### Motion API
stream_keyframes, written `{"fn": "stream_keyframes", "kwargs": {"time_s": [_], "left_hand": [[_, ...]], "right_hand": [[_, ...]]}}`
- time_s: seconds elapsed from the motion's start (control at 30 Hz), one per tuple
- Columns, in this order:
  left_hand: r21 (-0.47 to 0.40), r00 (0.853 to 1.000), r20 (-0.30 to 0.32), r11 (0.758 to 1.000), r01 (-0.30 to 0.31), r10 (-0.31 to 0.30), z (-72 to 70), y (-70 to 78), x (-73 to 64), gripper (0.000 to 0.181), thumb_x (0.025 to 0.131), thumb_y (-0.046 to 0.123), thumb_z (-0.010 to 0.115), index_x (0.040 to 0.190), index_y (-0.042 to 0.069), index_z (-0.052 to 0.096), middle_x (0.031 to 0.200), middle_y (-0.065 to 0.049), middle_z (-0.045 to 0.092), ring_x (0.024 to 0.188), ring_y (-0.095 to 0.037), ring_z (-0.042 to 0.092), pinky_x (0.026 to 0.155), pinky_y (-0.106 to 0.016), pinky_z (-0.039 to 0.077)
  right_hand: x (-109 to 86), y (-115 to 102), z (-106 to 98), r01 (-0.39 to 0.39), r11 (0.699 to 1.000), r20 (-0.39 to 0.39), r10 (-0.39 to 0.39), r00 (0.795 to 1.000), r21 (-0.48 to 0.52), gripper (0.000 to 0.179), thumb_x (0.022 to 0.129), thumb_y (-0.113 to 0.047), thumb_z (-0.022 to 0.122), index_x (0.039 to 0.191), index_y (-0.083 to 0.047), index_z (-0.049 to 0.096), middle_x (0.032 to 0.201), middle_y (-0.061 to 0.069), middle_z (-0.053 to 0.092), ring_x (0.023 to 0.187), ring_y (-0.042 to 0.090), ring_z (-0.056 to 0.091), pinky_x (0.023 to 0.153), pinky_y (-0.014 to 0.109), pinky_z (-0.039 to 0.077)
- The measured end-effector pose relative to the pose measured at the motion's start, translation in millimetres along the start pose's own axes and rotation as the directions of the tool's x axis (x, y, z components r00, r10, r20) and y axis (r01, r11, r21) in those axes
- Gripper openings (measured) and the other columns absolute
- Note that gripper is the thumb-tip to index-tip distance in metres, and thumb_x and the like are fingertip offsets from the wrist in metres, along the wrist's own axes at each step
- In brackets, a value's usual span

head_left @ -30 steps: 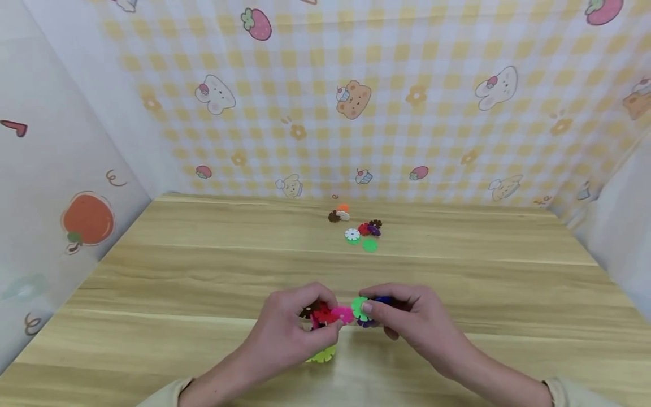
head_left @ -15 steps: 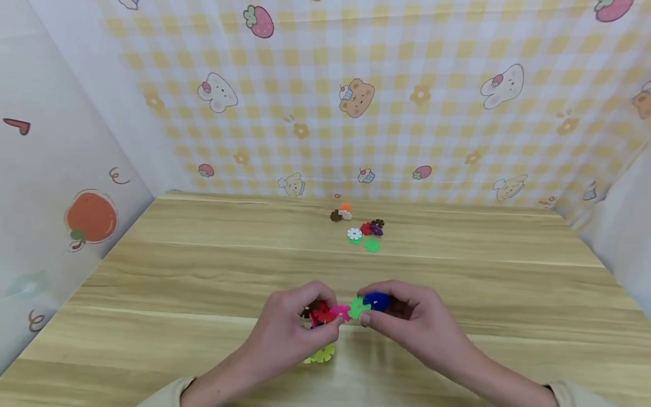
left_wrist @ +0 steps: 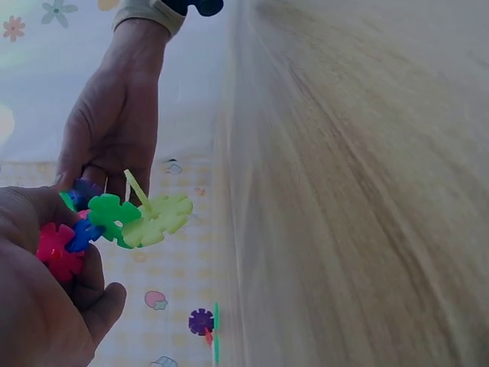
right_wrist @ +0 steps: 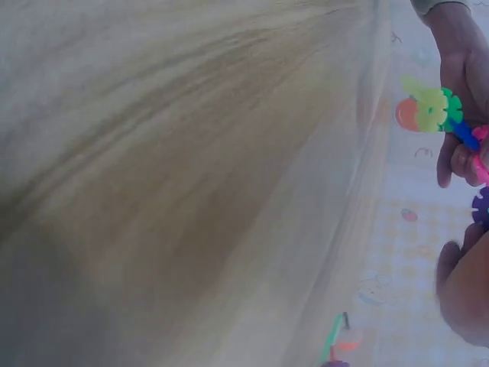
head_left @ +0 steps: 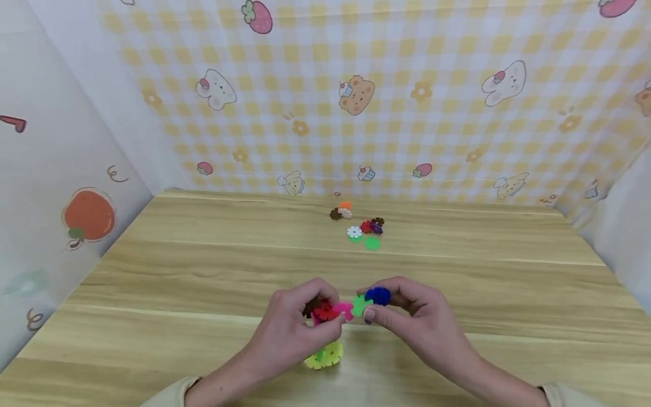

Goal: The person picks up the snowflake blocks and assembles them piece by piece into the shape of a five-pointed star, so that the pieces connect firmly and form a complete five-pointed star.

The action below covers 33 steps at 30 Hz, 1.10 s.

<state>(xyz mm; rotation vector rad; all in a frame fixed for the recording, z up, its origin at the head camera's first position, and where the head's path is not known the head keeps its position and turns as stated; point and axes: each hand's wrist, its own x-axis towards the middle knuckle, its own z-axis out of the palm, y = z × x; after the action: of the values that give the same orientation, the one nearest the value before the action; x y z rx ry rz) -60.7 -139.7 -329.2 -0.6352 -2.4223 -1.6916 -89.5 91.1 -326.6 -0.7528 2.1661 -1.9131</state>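
Observation:
My left hand (head_left: 290, 325) grips a cluster of interlocked notched plastic discs. A red disc (head_left: 324, 311) and a pink disc (head_left: 344, 311) stick out between its fingers and thumb, and yellow discs (head_left: 325, 356) hang below. In the left wrist view, a green disc (left_wrist: 113, 218) and a blue disc (left_wrist: 82, 235) join this cluster. My right hand (head_left: 424, 319) pinches a piece with a light green disc (head_left: 361, 306) and a dark blue disc (head_left: 378, 295). The light green disc meets the pink disc's edge; whether their notches interlock, I cannot tell.
Loose discs lie farther back on the wooden table (head_left: 203, 254): a white disc (head_left: 354, 232), a green disc (head_left: 372, 243), a red disc (head_left: 367, 226), a brown disc (head_left: 335, 213) and an orange disc (head_left: 345, 206). A checked cloth (head_left: 305, 85) stands behind.
My right hand has turned its piece, so the dark blue disc shows more beside the light green disc, which has come against the pink disc. The yellow discs have swung slightly rightward into view.

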Motion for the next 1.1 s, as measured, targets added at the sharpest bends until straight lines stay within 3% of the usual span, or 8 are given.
{"fn": "stream_keyframes", "kwargs": {"time_s": [0.1,0.2,0.33,0.5,0.67,0.77,0.9,1.1], "left_hand": [[-0.030,0.997,-0.014,0.996,0.078,-0.079,-0.1,-0.2,-0.1,0.018,0.086,-0.001,0.073,0.092,0.015,0.066,0.077,0.005,0.061,0.065,-0.007,0.054,0.057,-0.023,0.051],[-0.055,0.991,-0.027,0.990,0.130,-0.132,0.1,-1.1,0.3,0.014,0.087,0.002,0.073,0.092,0.014,0.066,0.077,0.002,0.059,0.066,-0.010,0.054,0.058,-0.023,0.050],[-0.094,0.987,-0.021,0.983,0.157,-0.160,0.9,-1.4,0.3,0.010,0.087,0.005,0.073,0.091,0.011,0.066,0.076,-0.001,0.058,0.065,-0.010,0.052,0.056,-0.022,0.048],[-0.121,0.985,-0.036,0.979,0.162,-0.167,3.0,-0.7,0.0,0.009,0.088,0.006,0.074,0.092,0.010,0.067,0.077,-0.003,0.058,0.065,-0.010,0.052,0.056,-0.022,0.047],[-0.121,0.978,-0.095,0.978,0.173,-0.185,3.6,5.3,5.0,0.011,0.090,0.007,0.075,0.094,0.014,0.067,0.082,-0.003,0.063,0.069,-0.014,0.055,0.057,-0.023,0.049],[-0.134,0.979,-0.103,0.977,0.164,-0.178,3.4,7.2,7.9,0.013,0.090,0.006,0.075,0.095,0.015,0.067,0.084,-0.003,0.066,0.070,-0.015,0.057,0.057,-0.025,0.051],[-0.141,0.987,-0.031,0.978,0.153,-0.159,1.6,5.2,8.4,0.014,0.089,0.010,0.078,0.097,0.016,0.068,0.088,-0.002,0.067,0.070,-0.016,0.058,0.059,-0.025,0.052],[-0.155,0.984,0.073,0.972,0.175,-0.165,-1.3,2.8,4.8,0.011,0.092,0.018,0.077,0.101,0.017,0.071,0.093,-0.001,0.070,0.074,-0.014,0.063,0.065,-0.027,0.055]], "right_hand": [[1.2,4,4,-0.050,0.986,0.008,0.049,0.999,0.162,0.018,0.097,-0.004,0.069,0.113,0.004,0.067,0.101,0.009,0.078,0.089,0.021,0.075,0.083,0.038,0.062],[3.0,7,7,-0.087,0.968,0.004,0.089,0.996,0.237,0.021,0.097,-0.005,0.068,0.113,0.008,0.065,0.104,0.009,0.078,0.091,0.021,0.076,0.086,0.040,0.061],[4.5,8,7,-0.102,0.967,0.021,0.100,0.995,0.235,0.022,0.097,-0.007,0.069,0.113,0.007,0.065,0.101,0.008,0.078,0.090,0.021,0.076,0.087,0.039,0.061],[5.0,6,5,-0.067,0.978,0.040,0.061,0.997,0.198,0.020,0.099,-0.006,0.067,0.115,0.005,0.065,0.101,0.007,0.076,0.089,0.019,0.075,0.085,0.039,0.062],[6.7,2,5,-0.035,0.997,-0.016,0.036,0.999,0.075,0.027,0.098,-0.007,0.068,0.124,-0.001,0.062,0.109,0.014,0.073,0.098,0.024,0.072,0.084,0.035,0.062],[5.5,1,4,-0.036,0.997,-0.042,0.039,0.998,0.069,0.029,0.097,-0.006,0.070,0.124,0.000,0.063,0.111,0.019,0.072,0.102,0.026,0.072,0.086,0.033,0.061],[-0.3,1,0,-0.019,0.997,-0.042,0.023,0.999,0.078,0.025,0.096,-0.003,0.070,0.119,0.003,0.066,0.108,0.022,0.072,0.097,0.021,0.072,0.083,0.034,0.062],[-6.3,2,-3,-0.039,0.998,-0.027,0.040,0.999,0.040,0.027,0.095,-0.007,0.072,0.122,-0.007,0.071,0.110,0.010,0.075,0.096,0.019,0.073,0.081,0.034,0.062]]}}
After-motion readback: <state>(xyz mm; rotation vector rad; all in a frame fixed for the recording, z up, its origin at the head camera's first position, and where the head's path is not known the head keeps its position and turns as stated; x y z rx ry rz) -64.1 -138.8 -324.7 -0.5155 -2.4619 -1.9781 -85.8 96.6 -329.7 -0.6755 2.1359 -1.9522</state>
